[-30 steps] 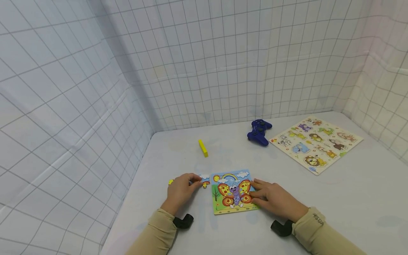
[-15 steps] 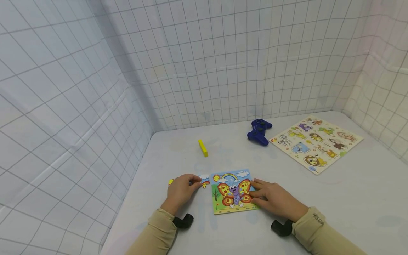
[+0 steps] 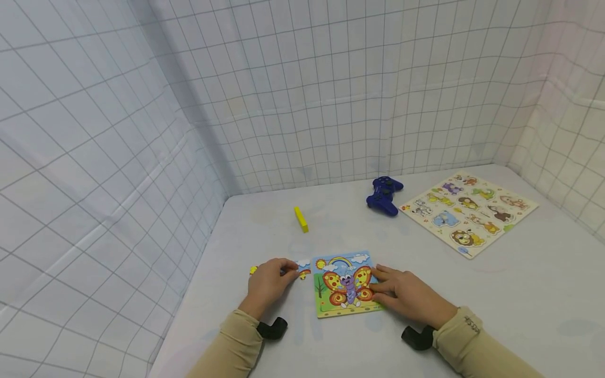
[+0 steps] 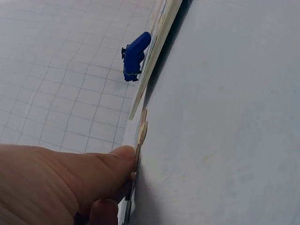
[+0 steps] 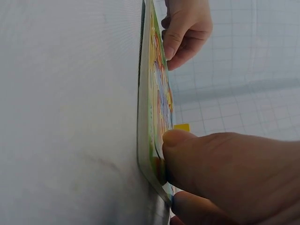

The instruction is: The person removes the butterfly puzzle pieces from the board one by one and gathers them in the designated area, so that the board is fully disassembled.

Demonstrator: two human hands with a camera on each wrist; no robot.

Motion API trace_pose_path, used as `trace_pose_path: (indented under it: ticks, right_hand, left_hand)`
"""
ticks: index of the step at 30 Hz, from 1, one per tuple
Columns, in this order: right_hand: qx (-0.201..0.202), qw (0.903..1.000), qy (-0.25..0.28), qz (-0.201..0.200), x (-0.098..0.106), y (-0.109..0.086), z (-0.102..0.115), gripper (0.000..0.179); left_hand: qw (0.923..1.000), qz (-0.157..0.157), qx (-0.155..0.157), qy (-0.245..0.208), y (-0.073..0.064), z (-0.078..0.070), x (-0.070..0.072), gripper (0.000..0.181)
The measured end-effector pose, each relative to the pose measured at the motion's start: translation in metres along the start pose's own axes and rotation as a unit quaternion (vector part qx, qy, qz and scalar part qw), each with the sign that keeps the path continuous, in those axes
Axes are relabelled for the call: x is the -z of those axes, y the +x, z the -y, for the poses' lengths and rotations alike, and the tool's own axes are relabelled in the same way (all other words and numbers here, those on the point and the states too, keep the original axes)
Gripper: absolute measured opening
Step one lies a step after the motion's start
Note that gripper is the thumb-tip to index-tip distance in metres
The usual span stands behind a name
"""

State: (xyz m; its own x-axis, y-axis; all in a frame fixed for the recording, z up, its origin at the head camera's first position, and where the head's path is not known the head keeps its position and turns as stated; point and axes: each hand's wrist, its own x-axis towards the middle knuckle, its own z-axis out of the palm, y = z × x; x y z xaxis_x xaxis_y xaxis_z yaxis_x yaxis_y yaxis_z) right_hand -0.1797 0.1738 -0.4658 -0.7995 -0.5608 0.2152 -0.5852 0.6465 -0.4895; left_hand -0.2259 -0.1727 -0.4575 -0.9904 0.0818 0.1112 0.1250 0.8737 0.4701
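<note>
A square butterfly puzzle board [image 3: 348, 286] lies flat on the table between the hands. My right hand [image 3: 408, 296] rests on its right edge, fingers extended; in the right wrist view the thumb [image 5: 180, 140] touches the top surface. To the left of the board, my left hand [image 3: 269, 283] has thumb and index finger curled together at the left edge of a small cloud-and-mushroom puzzle piece [image 3: 304, 270], pinching it near the tabletop. In the left wrist view the thin piece [image 4: 143, 133] shows edge-on past the thumb. The fingers hide part of it.
Just left of the left hand a small yellow thing [image 3: 253, 270] peeks out, mostly hidden. Farther back lie a yellow block [image 3: 301, 219], a blue game controller [image 3: 385, 196] and a large animal puzzle board [image 3: 470, 214]. Gridded cloth walls [image 3: 293, 94] enclose the table.
</note>
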Motion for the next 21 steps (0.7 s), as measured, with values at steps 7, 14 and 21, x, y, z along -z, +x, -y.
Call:
trace_pose_path:
  ticks: [7,14,21]
  right_hand:
    - [-0.006,1.0,0.0,0.002,0.0,0.0,0.0,0.033]
    - [-0.011,0.9999,-0.01,0.002,0.001,-0.002,0.002,0.033]
    - [0.006,0.9983,-0.029,-0.05,-0.008,0.004,0.006,0.032]
  left_hand:
    - [0.9978,-0.006,-0.024,-0.062,-0.003,-0.013,-0.003,0.016]
    - [0.987,0.083,-0.093,-0.102,-0.007,-0.02,-0.014,0.026]
    - [0.988,0.084,-0.107,-0.074,-0.008,-0.021,-0.017,0.026]
